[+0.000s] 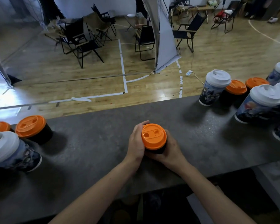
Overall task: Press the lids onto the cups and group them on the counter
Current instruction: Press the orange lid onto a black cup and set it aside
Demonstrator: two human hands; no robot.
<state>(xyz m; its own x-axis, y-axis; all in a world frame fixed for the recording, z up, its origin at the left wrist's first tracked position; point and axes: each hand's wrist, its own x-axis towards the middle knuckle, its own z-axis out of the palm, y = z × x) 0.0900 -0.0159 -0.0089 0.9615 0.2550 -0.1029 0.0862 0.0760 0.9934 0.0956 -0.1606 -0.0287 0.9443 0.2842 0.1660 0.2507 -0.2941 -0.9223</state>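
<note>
Left hand (136, 141) and right hand (167, 149) both grip the black cup (155, 150) under its orange lid (153, 136) on the worktop (95, 143). Likely light, thin-walled; hold mid-wall, gently.

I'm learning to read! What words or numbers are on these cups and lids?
There are no words or numbers here that can be read.
The printed cups show colourful pictures, too blurred to make out any letters.
The orange lid on the black cup, held by the left hand and right hand, has moulded shapes but no readable letters.
The white lids look plain.
</note>
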